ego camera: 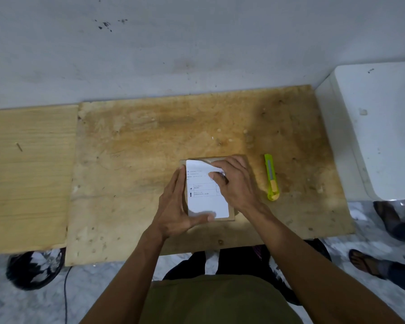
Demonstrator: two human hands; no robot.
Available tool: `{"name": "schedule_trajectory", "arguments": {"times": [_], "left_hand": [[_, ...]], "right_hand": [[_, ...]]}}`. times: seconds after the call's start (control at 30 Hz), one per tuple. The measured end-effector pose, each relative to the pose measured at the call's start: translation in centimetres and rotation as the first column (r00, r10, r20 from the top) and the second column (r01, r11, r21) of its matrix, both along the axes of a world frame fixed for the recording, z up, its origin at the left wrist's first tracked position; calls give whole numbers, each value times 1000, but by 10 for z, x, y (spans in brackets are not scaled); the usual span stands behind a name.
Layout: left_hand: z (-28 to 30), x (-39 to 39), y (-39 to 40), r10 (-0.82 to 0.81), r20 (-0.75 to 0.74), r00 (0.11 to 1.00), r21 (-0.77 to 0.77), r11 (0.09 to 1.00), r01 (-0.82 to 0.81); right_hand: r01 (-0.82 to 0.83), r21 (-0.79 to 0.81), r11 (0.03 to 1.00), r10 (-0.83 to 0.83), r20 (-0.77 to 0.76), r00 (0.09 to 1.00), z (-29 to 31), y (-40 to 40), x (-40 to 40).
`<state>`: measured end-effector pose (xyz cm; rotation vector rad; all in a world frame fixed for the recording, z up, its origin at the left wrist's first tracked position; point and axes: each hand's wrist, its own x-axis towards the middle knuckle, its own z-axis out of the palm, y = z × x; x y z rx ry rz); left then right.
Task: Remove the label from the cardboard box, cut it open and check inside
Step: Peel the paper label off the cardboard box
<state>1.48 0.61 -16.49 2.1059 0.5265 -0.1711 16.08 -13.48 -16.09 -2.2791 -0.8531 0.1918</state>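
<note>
A small flat cardboard box lies on the plywood table, and a white printed label covers most of its top. My left hand rests against the box's left side with straight fingers, its thumb lying across the label's near edge. My right hand sits over the far right corner, where its curled fingers and thumb pinch the label. That corner looks lifted off the cardboard. A lime-green utility knife lies on the table just right of the box, untouched.
A paler wooden board adjoins the plywood on the left and a white block stands at the right, against a grey wall. Another person's sandalled feet are on the floor at right. A dark round object sits under the table's left edge.
</note>
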Motion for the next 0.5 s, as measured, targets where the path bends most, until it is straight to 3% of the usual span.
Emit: {"name": "schedule_trajectory", "arguments": {"times": [0.17,0.33,0.5], "left_hand": [[-1,-1,15,-109,-32,994,-67,992,106],[0,-6,19,-47,-12,999,-125,991,45],[2,-14,15,-14,-13,1000,-87,996,13]], "right_hand": [[40,27,999,-36,-123,992,3,0,8],[31,43,999,-22,-185,982,3,-1,10],[30,40,999,-21,-199,980,5,-1,7]]}}
